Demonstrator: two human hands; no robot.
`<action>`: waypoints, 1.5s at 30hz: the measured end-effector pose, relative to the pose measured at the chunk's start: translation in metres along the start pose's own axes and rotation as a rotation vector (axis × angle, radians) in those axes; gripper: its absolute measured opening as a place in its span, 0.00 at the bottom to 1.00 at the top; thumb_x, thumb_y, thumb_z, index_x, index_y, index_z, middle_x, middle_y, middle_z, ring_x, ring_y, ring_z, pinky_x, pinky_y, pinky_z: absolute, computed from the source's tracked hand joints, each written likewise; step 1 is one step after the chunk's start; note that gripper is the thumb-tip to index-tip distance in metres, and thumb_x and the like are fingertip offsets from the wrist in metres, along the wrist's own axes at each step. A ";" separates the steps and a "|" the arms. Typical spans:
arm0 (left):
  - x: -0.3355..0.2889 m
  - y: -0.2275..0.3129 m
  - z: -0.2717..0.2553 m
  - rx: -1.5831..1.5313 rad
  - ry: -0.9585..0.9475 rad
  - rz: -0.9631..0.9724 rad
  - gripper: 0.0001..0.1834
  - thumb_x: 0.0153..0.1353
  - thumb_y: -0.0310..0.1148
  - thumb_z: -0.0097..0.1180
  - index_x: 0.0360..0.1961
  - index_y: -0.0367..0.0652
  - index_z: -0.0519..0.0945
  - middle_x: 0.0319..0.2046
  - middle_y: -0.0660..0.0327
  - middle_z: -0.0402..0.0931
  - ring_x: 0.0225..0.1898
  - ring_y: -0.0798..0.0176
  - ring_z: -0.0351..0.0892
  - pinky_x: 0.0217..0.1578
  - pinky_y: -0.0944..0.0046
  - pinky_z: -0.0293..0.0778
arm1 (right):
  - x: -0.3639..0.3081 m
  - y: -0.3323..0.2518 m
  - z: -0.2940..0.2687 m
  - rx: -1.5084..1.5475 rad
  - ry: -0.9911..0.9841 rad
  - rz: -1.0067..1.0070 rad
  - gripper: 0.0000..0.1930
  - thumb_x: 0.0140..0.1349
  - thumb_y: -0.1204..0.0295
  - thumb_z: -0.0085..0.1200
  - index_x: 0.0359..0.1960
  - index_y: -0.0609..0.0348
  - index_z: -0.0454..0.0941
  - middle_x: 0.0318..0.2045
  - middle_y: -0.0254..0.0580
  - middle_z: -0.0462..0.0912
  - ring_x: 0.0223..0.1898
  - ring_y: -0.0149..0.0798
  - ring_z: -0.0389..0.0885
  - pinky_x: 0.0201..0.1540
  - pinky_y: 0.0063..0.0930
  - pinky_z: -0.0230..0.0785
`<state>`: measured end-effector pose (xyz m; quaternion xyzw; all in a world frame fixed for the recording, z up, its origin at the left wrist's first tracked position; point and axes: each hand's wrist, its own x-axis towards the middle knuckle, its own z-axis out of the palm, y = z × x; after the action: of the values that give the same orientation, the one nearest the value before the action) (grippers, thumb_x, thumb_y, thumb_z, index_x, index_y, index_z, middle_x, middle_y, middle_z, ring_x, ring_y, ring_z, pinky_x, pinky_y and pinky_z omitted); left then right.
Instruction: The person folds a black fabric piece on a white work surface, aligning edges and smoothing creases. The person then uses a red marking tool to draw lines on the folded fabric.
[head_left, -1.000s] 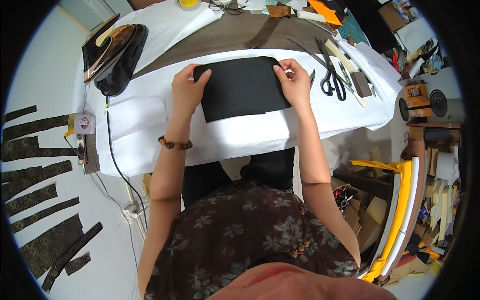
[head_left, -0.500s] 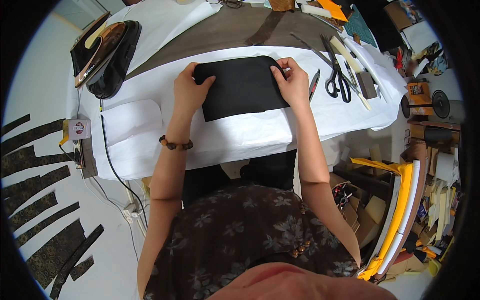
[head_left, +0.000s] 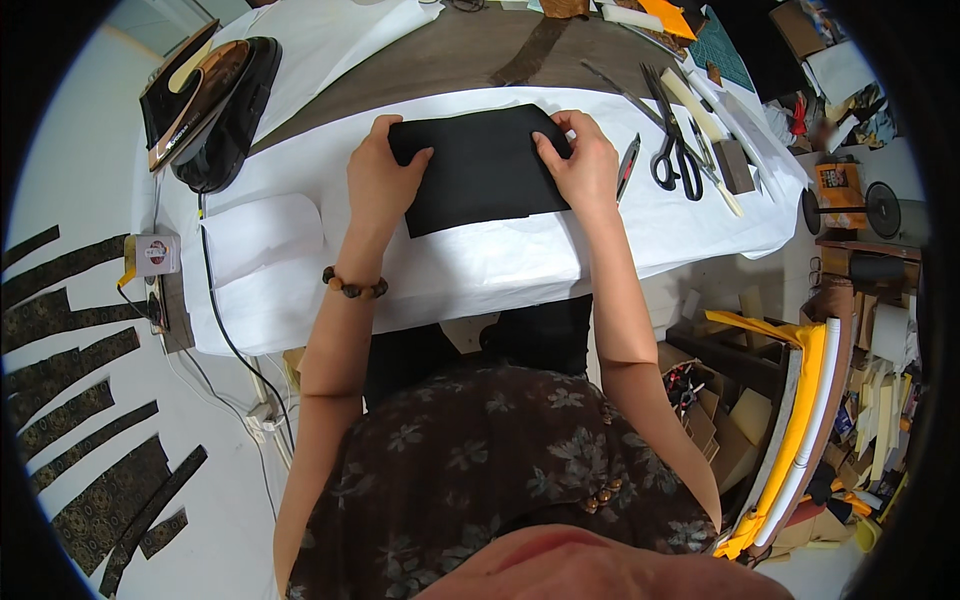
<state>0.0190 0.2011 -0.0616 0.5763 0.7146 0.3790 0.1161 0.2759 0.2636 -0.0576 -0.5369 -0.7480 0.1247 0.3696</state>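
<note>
A black fabric panel (head_left: 482,170), roughly rectangular, is held between my two hands over the white-covered table (head_left: 480,265). My left hand (head_left: 388,170) grips its left edge, thumb on top and fingers behind. At the upper right corner my right hand (head_left: 580,160) pinches the cloth the same way, the thumb pressing on the face and the fingers hidden underneath. The panel's lower edge has a small step in it. Just right of my right hand lies a craft knife (head_left: 628,168), and beyond it a pair of black-handled scissors (head_left: 676,165).
An iron (head_left: 205,115) stands at the table's left, its cord (head_left: 222,315) dropping over the edge. A white paper piece (head_left: 262,238) lies below it. A dark block (head_left: 733,167) sits right of the scissors. Patterned dark strips (head_left: 90,350) hang or lie far left.
The panel's top right corner now looks flatter and more angular, its upper edge slightly higher. My right thumb has shifted a little left and my right fingers have regripped.
</note>
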 end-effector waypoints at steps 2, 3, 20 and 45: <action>-0.001 0.007 -0.003 0.093 0.017 -0.013 0.25 0.55 0.35 0.75 0.52 0.43 0.79 0.34 0.54 0.84 0.33 0.52 0.85 0.35 0.56 0.79 | 0.000 -0.004 -0.003 -0.008 -0.025 0.046 0.16 0.58 0.65 0.70 0.43 0.59 0.82 0.37 0.45 0.86 0.34 0.49 0.87 0.38 0.40 0.78; -0.003 0.013 -0.006 0.170 0.031 -0.025 0.25 0.55 0.35 0.75 0.52 0.43 0.79 0.35 0.54 0.84 0.35 0.51 0.84 0.37 0.56 0.79 | 0.000 -0.006 -0.005 -0.014 -0.036 0.070 0.16 0.58 0.65 0.70 0.44 0.58 0.82 0.38 0.45 0.86 0.36 0.49 0.87 0.39 0.40 0.78; -0.030 0.032 0.018 0.224 -0.139 0.462 0.14 0.62 0.28 0.63 0.48 0.37 0.85 0.50 0.58 0.82 0.49 0.50 0.76 0.51 0.51 0.73 | -0.005 -0.036 0.017 -0.151 -0.251 -0.450 0.12 0.58 0.74 0.63 0.44 0.51 0.90 0.45 0.30 0.82 0.50 0.40 0.75 0.49 0.37 0.64; -0.014 0.031 0.009 0.610 -0.286 0.301 0.34 0.61 0.56 0.64 0.66 0.58 0.79 0.43 0.65 0.73 0.45 0.57 0.69 0.47 0.52 0.61 | -0.006 -0.045 0.020 -0.356 -0.400 -0.286 0.24 0.65 0.68 0.58 0.64 0.43 0.79 0.40 0.43 0.80 0.45 0.46 0.80 0.45 0.45 0.70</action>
<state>0.0516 0.1939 -0.0512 0.7303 0.6785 0.0767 -0.0194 0.2312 0.2451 -0.0480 -0.4472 -0.8841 0.0415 0.1289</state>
